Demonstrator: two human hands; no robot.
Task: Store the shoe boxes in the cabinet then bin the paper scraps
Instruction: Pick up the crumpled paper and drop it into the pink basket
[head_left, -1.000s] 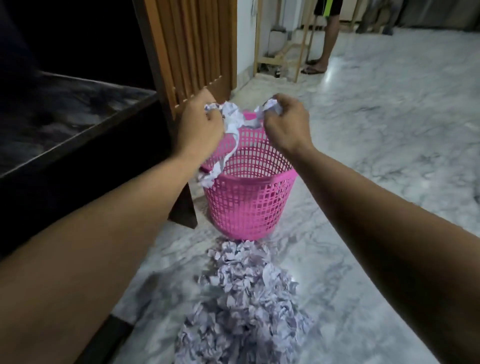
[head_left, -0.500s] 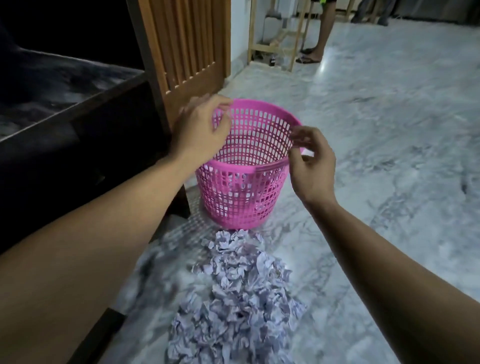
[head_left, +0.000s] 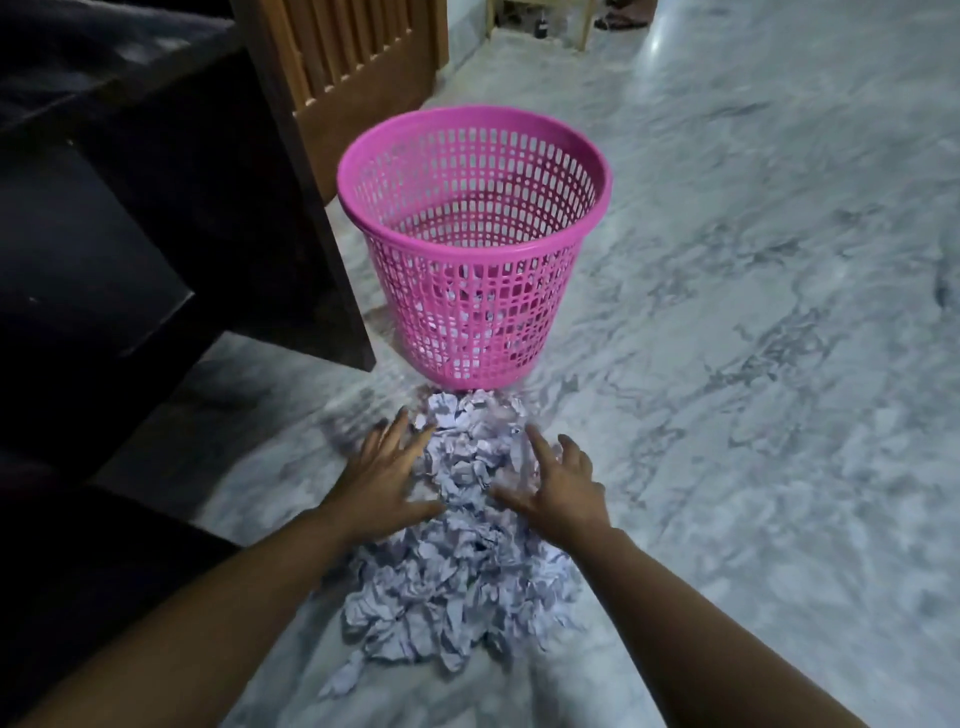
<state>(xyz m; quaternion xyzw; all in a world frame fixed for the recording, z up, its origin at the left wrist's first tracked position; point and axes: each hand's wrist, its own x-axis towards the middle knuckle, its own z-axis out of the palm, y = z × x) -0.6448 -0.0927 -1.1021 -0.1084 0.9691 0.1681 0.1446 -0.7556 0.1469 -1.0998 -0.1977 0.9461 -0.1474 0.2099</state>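
A pink mesh bin (head_left: 470, 249) stands upright on the marble floor, with a few white paper scraps showing through its lower wall. In front of it lies a long heap of crumpled white paper scraps (head_left: 457, 571). My left hand (head_left: 382, 475) is at the heap's left side with fingers spread. My right hand (head_left: 558, 480) is at its right side, fingers spread too. Both hands flank the far part of the heap and hold nothing. No shoe boxes are in view.
A dark wooden cabinet (head_left: 171, 218) fills the left side, its corner close to the bin. A slatted wooden door (head_left: 358, 52) stands behind it. A wooden frame (head_left: 540, 26) and a person's sandalled foot (head_left: 621, 18) are at the far top. Marble floor (head_left: 753, 338) spreads to the right.
Both hands let paper scraps fall into the bin, then came down from its rim to either side of the heap on the floor. The view has tilted downward.
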